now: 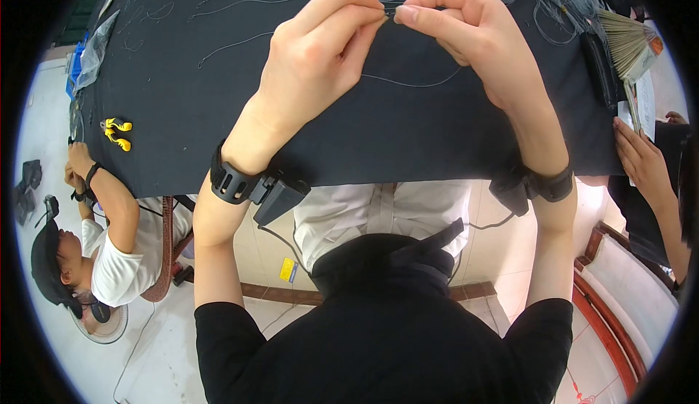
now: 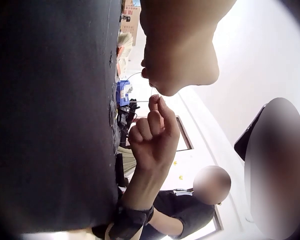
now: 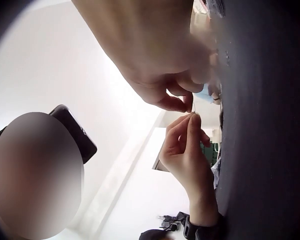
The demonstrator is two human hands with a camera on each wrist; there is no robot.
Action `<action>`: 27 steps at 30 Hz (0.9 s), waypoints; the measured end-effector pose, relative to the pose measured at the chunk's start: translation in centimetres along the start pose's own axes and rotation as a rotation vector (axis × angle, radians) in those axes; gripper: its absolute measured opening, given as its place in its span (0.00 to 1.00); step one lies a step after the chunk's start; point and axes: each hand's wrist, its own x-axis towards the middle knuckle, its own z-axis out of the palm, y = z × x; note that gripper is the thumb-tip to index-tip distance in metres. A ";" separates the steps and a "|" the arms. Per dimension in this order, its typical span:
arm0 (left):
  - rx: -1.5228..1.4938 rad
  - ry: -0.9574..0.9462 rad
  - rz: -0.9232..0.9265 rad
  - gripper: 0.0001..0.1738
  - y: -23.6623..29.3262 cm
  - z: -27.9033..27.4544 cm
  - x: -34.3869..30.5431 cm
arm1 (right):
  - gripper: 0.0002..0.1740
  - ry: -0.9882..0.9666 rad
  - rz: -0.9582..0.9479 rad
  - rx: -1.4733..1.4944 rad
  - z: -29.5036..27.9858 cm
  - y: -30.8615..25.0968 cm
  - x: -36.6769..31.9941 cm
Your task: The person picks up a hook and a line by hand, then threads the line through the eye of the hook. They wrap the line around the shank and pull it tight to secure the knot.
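My left hand [image 1: 317, 51] pinches a thin grey cord [image 1: 251, 41] between thumb and fingertips, above the black cloth. Facing it, my right hand [image 1: 484, 36] pinches the cord too, its thumb and forefinger tips a small gap from the left fingertips. Several strands trail out to the left, ending in small loops, and one slack strand [image 1: 419, 85] curves below both hands. In the right wrist view a short fine piece shows between the left hand [image 3: 187, 155] and the right hand [image 3: 155, 75]. The fingertips hide most of the joined spot.
A tangled bundle of grey cord [image 1: 535, 0] lies at the back right, beside a fanned stack of strips [image 1: 630, 44] and a black case [image 1: 598, 69]. Yellow-handled pliers [image 1: 116, 133] lie at the left. People sit at both sides, one with a hand [image 1: 641, 153] at the table's right edge.
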 end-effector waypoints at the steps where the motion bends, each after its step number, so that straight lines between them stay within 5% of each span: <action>1: 0.009 0.012 -0.001 0.05 -0.1 0.0 0.0 | 0.12 0.000 0.005 -0.020 -0.1 -0.1 0.0; 27: 0.088 -0.021 -0.025 0.06 0.1 -0.7 0.4 | 0.12 0.119 -0.130 -0.165 0.5 0.3 0.1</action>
